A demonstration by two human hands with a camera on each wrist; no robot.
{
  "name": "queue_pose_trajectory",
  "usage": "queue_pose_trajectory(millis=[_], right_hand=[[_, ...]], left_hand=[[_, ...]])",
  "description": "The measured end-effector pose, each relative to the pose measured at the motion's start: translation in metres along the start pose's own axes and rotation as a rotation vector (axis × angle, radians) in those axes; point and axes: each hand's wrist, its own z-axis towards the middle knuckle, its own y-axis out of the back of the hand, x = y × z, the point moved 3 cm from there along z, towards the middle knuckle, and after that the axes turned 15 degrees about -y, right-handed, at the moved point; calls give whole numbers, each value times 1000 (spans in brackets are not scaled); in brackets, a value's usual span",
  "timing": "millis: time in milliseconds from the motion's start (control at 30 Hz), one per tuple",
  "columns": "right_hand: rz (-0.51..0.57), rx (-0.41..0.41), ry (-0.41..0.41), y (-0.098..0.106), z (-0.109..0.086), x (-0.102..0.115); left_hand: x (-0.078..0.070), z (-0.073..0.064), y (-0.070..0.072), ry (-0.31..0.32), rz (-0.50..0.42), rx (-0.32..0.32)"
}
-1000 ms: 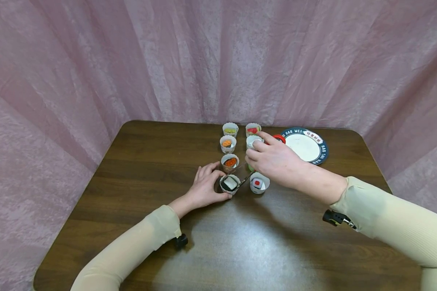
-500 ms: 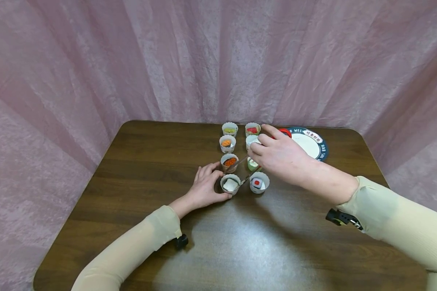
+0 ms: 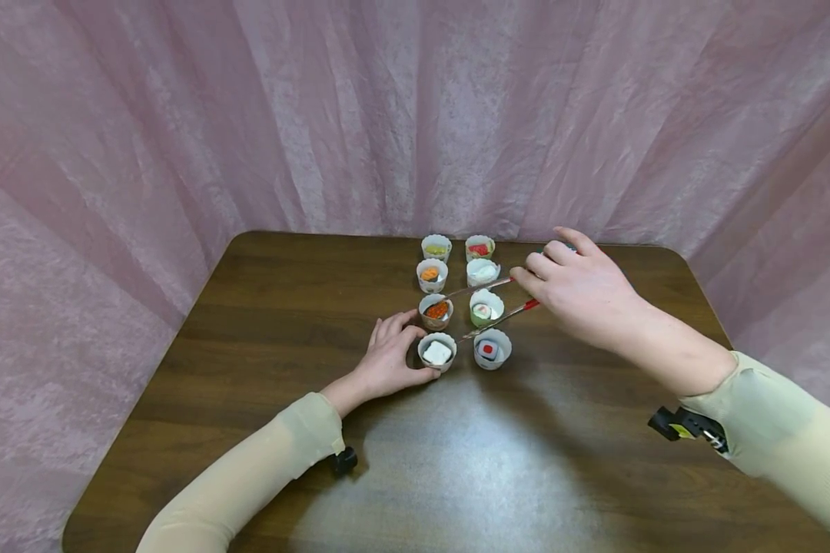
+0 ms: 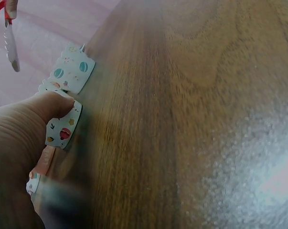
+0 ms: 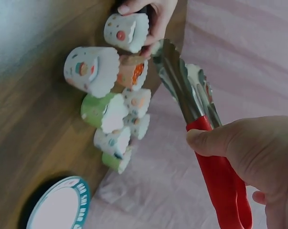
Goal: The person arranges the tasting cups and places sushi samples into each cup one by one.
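My left hand [image 3: 390, 357] grips the near left paper cup [image 3: 437, 364], which holds a white rice-like piece [image 3: 437, 352]. In the left wrist view the thumb [image 4: 58, 104] presses the side of that cup. My right hand [image 3: 581, 288] holds red-handled metal tongs [image 5: 215, 167], raised above the cups. Their two serrated arms are spread, with nothing between them. In the head view the tong tips hang over the cup with the orange-red topped piece [image 3: 436, 310] and near the cup with the red-centred white piece [image 3: 488, 349].
Several more paper cups stand in two columns, among them ones with an orange piece [image 3: 430, 273], a red piece [image 3: 480, 250] and a green-rimmed roll [image 3: 483, 311]. A blue-rimmed white plate [image 5: 58, 210] lies right of them, mostly behind my right hand in the head view. A pink curtain [image 3: 415, 115] hangs behind the table [image 3: 304, 307].
The tongs have spread and drawn away to the right and up from the near left cup. Its piece first showed black and white, now white. My left hand has stayed on the cup.
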Motion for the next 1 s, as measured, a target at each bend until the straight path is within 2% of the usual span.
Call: queue_pose_trajectory(millis=[300,567,767,1000], right_hand=[[51,-21,-109,-3,-22,-24],[121,-35,-229,-9,-48,-38],[157,-34,-353,-16,-73,-55],[184,-57,-459,-26,-95,-70]], left_hand=[[5,-5,1,0,-9,1],[11,-14,6,15,-4,41],[17,-29,21,30,24,9],[17,-33,48,2,142,-72]])
